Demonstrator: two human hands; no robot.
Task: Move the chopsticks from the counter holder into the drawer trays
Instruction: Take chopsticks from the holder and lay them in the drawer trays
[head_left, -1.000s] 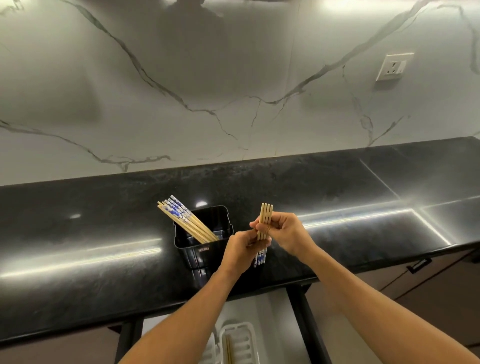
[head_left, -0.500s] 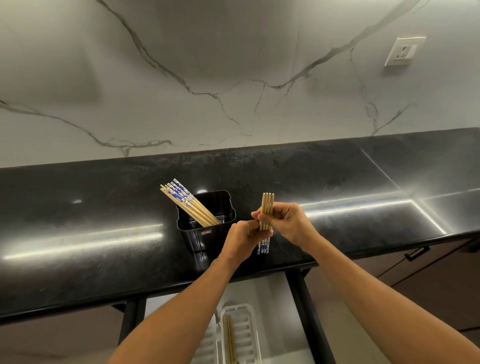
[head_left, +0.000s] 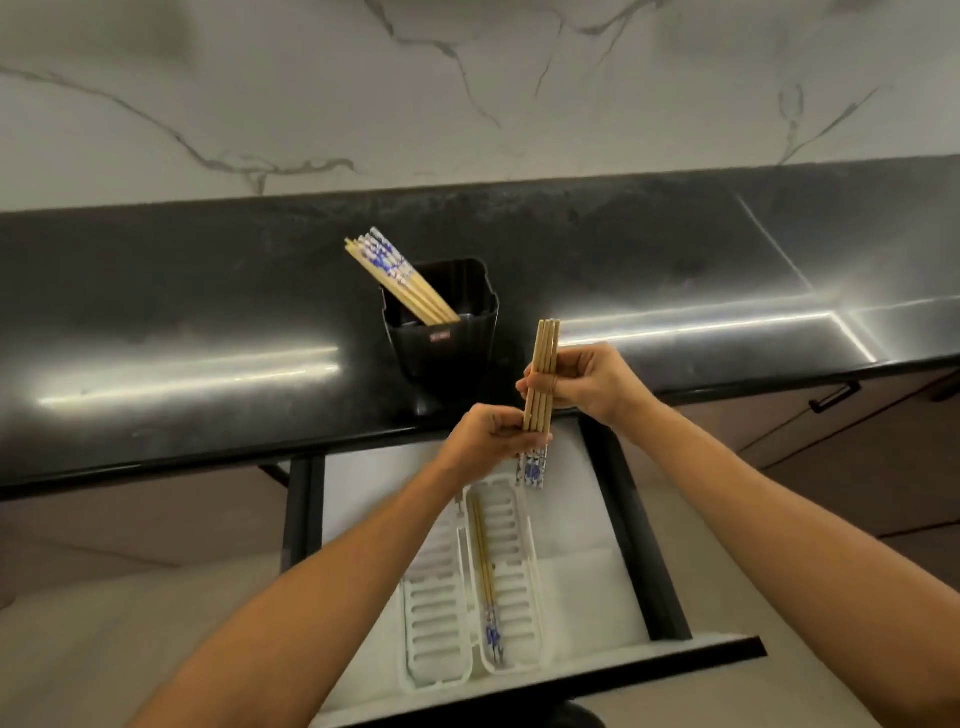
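A bundle of several wooden chopsticks (head_left: 544, 358) with blue-and-white ends pointing down is held upright over the counter's front edge. My left hand (head_left: 488, 434) grips its lower part and my right hand (head_left: 582, 382) grips its middle. Behind them a black holder (head_left: 441, 338) stands on the counter with several more chopsticks (head_left: 395, 278) leaning out to the upper left. Below, the open drawer (head_left: 613, 587) holds two white slotted trays; the right tray (head_left: 514, 582) has chopsticks (head_left: 485, 577) lying in it, and the left tray (head_left: 434, 623) shows none, partly hidden by my left forearm.
The black counter (head_left: 182, 322) runs left to right under a marble wall (head_left: 467, 93). The drawer's dark front panel (head_left: 675, 660) juts toward me. Brown cabinet fronts with a black handle (head_left: 834, 397) sit at the right.
The view has tilted down, bringing the open drawer and trays into sight. Both hands, still on the bundle, have come nearer, from over the counter to its front edge.
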